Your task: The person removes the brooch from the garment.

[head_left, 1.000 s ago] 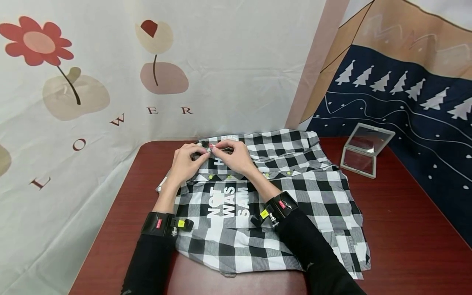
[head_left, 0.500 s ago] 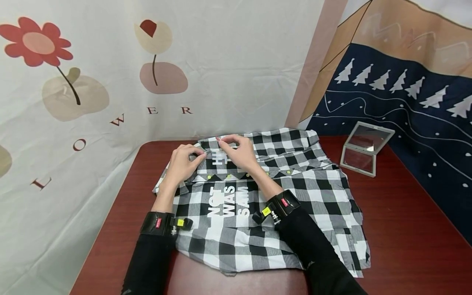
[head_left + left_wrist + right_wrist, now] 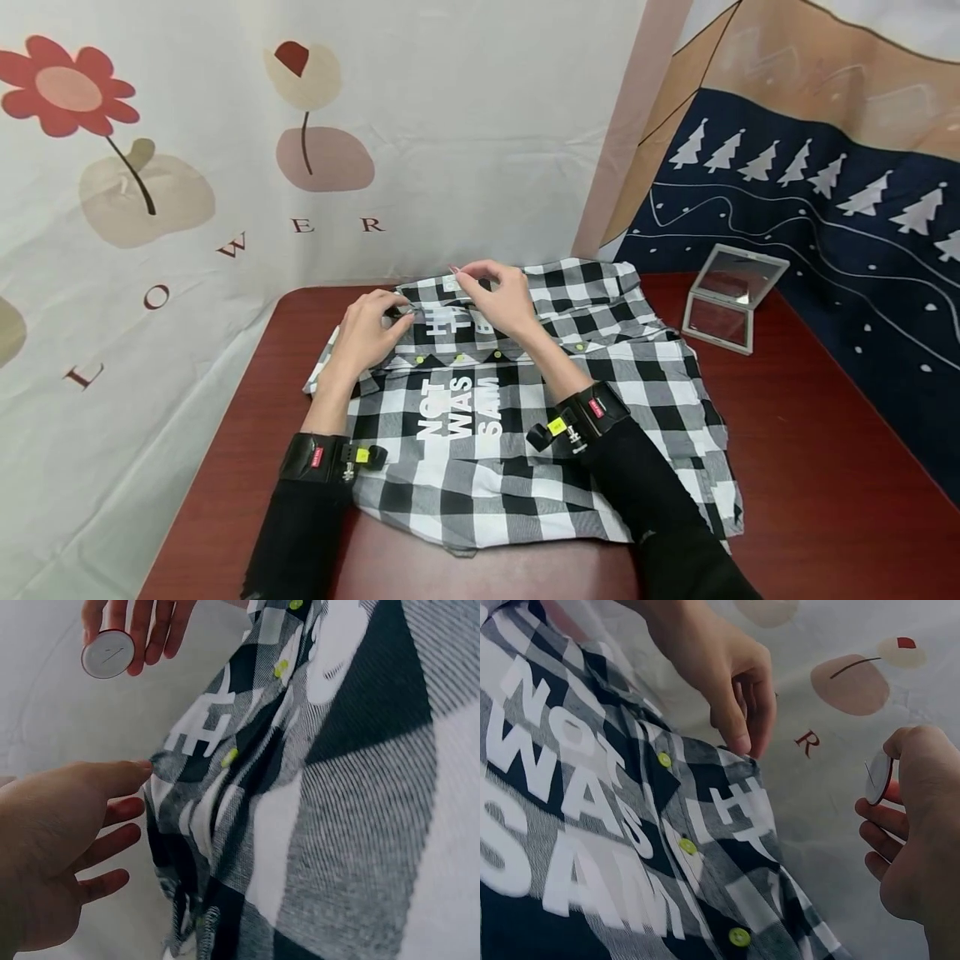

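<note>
The left hand (image 3: 367, 332) pinches the shirt (image 3: 525, 417) collar edge while the right hand (image 3: 498, 296), just beyond it, pinches a small round white disc (image 3: 108, 653), so it seems wise to keep the collar taut and flat on the table (image 3: 810, 467) near the mirror (image 3: 731, 298).
</note>
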{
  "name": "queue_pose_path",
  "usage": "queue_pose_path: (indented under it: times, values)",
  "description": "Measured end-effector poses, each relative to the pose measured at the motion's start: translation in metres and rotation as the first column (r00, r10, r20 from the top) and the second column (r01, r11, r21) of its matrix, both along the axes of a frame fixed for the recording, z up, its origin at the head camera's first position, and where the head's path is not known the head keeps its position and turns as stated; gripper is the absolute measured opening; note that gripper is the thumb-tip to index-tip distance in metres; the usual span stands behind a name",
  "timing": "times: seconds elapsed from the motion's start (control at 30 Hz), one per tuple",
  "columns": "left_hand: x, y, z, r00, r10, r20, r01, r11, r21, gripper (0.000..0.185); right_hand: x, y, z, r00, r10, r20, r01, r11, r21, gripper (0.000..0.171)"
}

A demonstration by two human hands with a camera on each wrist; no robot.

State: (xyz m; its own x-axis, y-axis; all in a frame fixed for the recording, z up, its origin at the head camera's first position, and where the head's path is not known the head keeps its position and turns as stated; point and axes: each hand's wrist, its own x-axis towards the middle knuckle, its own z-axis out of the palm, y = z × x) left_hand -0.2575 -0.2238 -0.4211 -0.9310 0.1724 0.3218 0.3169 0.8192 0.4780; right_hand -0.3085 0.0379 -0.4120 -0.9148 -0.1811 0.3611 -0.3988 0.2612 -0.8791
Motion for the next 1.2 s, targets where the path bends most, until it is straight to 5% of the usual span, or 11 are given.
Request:
queue_pose_path:
  times: [0.57, 0.93, 1.2]
  values:
    - [0.01, 0.019, 0.013, 0.971, -0.196, 0.138, 0.218, 0.962, -0.167, 0.065, 0.013, 0.056, 0.003, 1.0, -0.022, 0.002, 0.022, 0.997, 0.079, 0.028]
    - [0.019, 0.021, 0.006, 0.925, -0.221, 0.307, 0.298, 0.927, -0.228, 0.079, 0.02, 0.084, 0.002, 0.999, -0.022, 0.025, 0.02, 0.997, 0.077, 0.027]
    - [0.021, 0.016, -0.003, 0.88, -0.23, 0.416, 0.32, 0.934, -0.16, 0.092, 0.029, 0.097, 0.001, 0.999, -0.034, 0.005, 0.034, 0.995, 0.093, 0.029]
